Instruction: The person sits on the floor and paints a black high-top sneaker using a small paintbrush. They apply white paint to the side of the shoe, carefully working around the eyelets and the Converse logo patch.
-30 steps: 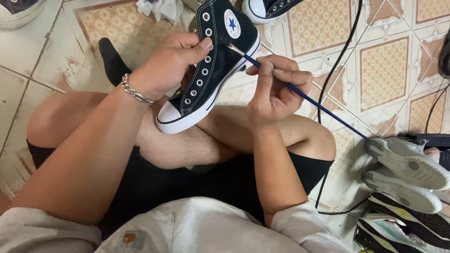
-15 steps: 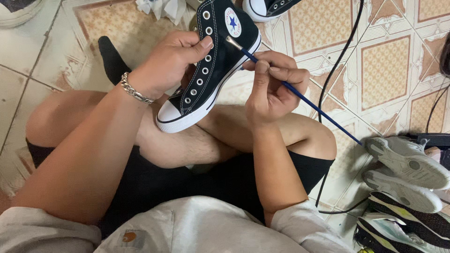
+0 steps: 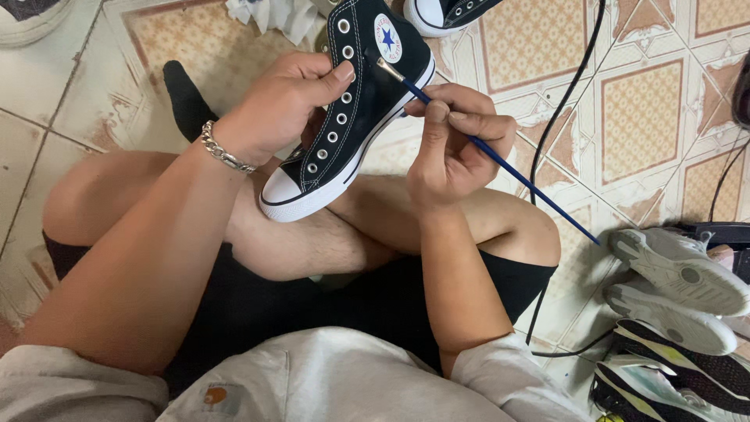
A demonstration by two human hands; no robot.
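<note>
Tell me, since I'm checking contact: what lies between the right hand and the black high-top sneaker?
In the head view, only the thin blue paintbrush spans from the right hand to the black high-top sneaker; its tip meets the sneaker's side.

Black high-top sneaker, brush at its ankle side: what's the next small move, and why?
Probably a short, light stroke along the canvas beside the round ankle patch. The thin blue brush, pinched in the right hand, has its tip right at the black high-top sneaker near that patch, and the left hand grips the eyelet side, bracing the sneaker above the crossed legs.
</note>
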